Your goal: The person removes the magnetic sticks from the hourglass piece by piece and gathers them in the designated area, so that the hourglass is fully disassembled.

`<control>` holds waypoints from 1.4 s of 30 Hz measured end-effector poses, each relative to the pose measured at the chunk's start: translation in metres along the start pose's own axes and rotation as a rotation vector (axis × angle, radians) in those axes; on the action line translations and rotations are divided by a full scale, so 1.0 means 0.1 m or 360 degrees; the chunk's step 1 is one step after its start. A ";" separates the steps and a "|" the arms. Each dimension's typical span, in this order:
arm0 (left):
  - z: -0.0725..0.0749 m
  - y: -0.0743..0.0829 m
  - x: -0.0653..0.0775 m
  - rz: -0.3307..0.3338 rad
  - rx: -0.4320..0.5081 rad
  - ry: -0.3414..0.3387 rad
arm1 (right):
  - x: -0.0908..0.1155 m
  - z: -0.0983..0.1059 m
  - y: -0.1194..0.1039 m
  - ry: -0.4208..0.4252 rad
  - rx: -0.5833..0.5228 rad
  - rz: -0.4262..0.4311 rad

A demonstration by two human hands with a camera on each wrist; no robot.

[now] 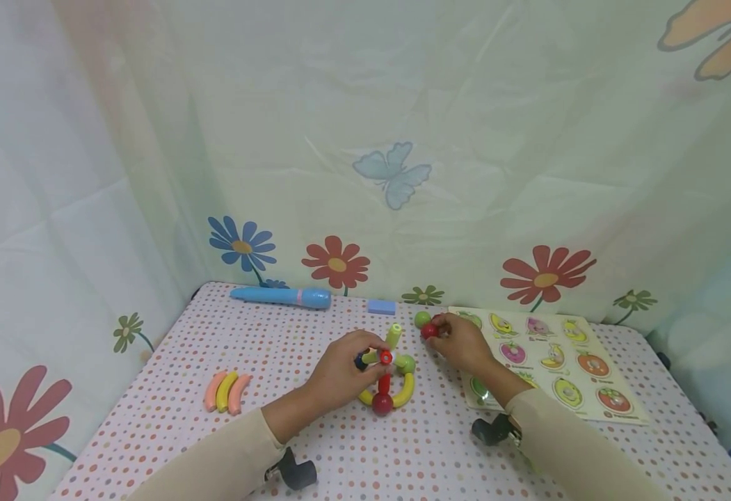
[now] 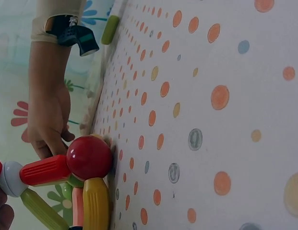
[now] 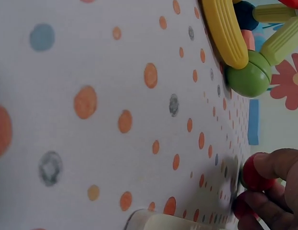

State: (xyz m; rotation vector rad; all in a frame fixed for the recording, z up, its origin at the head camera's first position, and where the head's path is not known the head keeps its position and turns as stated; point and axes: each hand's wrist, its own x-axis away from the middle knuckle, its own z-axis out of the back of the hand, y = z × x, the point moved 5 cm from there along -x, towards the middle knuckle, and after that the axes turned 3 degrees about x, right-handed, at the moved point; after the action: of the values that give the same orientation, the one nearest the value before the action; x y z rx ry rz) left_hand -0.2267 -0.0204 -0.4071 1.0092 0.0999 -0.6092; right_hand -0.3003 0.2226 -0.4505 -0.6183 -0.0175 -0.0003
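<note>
A toy frame of coloured sticks and balls stands mid-table, with a red ball, curved yellow sticks and a green ball at its base. My left hand holds its top, by the upright red stick; in the left wrist view the fingertips are beside a white ball. To the right, my right hand pinches a loose red ball between thumb and fingers. A second red ball lies under those fingers, and a loose green ball sits just beyond.
Pink and yellow curved sticks lie at the left. A blue microphone-like toy and a small blue block are along the back edge. A fruit picture board lies partly under my right forearm. A flowered curtain hangs behind.
</note>
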 end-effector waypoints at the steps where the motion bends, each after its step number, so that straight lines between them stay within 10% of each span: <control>1: 0.00 0.00 0.00 -0.0006 0.0001 0.0004 | 0.00 -0.01 0.00 -0.0006 0.0011 -0.0009; 15: -0.01 -0.02 0.02 0.0005 -0.0004 0.0010 | 0.09 0.06 -0.08 0.0071 0.0030 0.0030; 21: -0.01 -0.03 0.02 -0.0013 0.0015 0.0007 | 0.34 0.16 -0.44 0.0207 -0.0257 0.0500; 27: 0.01 -0.03 0.02 -0.0120 -0.0011 0.0027 | 0.61 0.10 -0.74 0.0061 -0.0440 0.0878; 42: -0.01 -0.11 -0.02 0.0068 0.0004 -0.0012 | 0.63 -0.08 -0.81 0.0065 -0.0331 0.0779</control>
State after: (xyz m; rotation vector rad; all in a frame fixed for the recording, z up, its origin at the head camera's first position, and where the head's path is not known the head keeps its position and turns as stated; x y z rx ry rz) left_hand -0.2338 -0.0234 -0.4155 1.0092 0.0707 -0.5741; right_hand -0.2372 0.1522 -0.4094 -0.8178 0.1755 0.4640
